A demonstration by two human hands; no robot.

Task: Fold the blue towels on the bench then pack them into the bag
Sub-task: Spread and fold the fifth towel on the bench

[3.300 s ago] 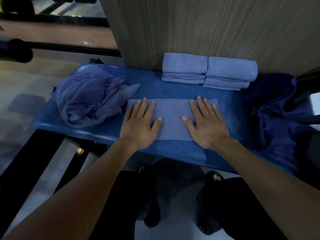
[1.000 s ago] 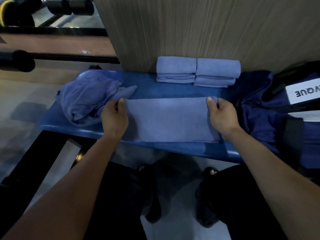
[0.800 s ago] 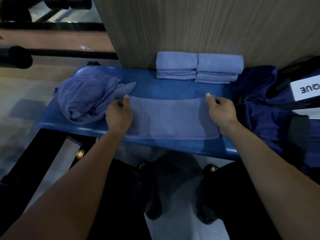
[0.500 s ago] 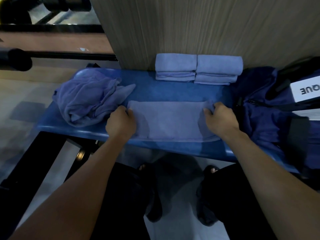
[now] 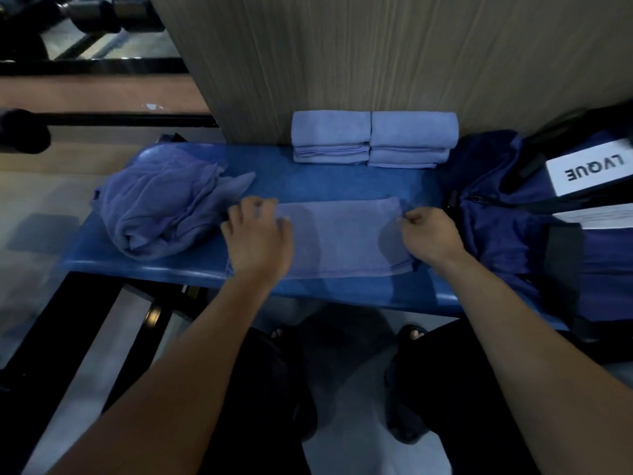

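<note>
- Half-folded blue towel (image 5: 346, 238) lies flat at bench (image 5: 308, 183) centre.
- Crumpled towels (image 5: 161, 207) at nine o'clock.
- Folded stacks (image 5: 373, 138) at twelve.
- Navy bag (image 5: 507, 228) at three.

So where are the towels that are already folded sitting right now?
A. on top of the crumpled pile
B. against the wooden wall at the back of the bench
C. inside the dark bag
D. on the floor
B: the folded towels sit in neat stacks on the bench, backed against the wooden wall.
</note>
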